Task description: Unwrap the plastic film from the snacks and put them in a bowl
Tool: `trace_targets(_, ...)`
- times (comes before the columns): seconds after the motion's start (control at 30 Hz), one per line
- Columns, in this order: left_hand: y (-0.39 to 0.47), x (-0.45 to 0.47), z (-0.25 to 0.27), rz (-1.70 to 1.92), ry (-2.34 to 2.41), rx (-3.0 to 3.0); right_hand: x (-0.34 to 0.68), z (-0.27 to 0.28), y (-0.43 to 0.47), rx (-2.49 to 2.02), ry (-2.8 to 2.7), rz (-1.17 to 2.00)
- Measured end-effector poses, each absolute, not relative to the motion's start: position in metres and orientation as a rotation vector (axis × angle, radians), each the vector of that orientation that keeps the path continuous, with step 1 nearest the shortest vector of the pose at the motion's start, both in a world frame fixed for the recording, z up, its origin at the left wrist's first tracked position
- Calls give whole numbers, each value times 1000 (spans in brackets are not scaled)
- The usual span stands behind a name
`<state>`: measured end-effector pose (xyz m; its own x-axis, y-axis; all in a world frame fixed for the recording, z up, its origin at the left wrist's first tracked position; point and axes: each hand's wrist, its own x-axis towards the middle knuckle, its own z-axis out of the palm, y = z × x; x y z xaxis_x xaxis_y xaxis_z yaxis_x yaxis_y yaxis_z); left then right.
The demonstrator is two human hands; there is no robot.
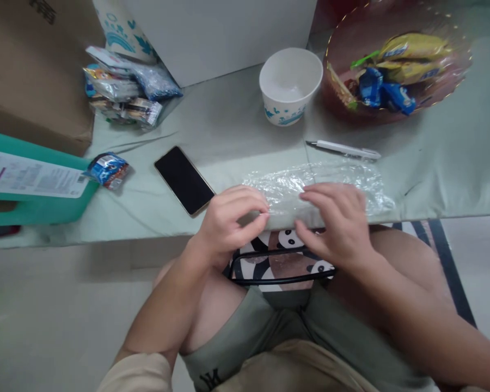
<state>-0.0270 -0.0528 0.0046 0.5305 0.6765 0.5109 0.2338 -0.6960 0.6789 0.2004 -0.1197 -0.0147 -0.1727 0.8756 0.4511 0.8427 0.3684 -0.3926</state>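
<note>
A clear, crinkled plastic bag (286, 188) lies flat along the front edge of the table. My left hand (234, 218) is at its left end, with thumb and forefinger pinched together on what looks like the bag's edge. Over the bag's right half hovers my right hand (337, 223), its thumb and fingers apart and holding nothing. A white pen (345, 148) rests just behind the bag. To the left of my left hand is a black smartphone (184, 181), screen up.
A paper cup (291, 87) stands behind the bag, near a pink bowl (335, 51) of wrapped snacks. Left are snack packets (126, 90), a blue packet (109, 170), a green container (75, 209) and a cardboard box (36, 81). A panda-print surface (283, 261) shows below the edge.
</note>
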Motion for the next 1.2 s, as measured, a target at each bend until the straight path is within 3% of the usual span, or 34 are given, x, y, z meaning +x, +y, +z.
trace_targets(0.17,-60,-30,16,962,712,2134,185,-16,-124,-1318,-2034,143)
trace_targets(0.33,-45,-45,8,587,913,1885,201,-7,-119,-905,-1948,624)
trace_targets(0.57,-57,-27,3,246,574,2146,225,10,-113,-723,-1810,852)
trace_targets(0.67,-64,-16,-3,326,566,2188,226,15,-116,-761,-1847,883)
trace_targets(0.97,-55,-19,-15,1084,602,2236,219,2,-117,-697,-1861,743)
trace_targets(1.2,-49,-22,-16,913,1005,2321,218,-20,-107,-1070,-1866,598)
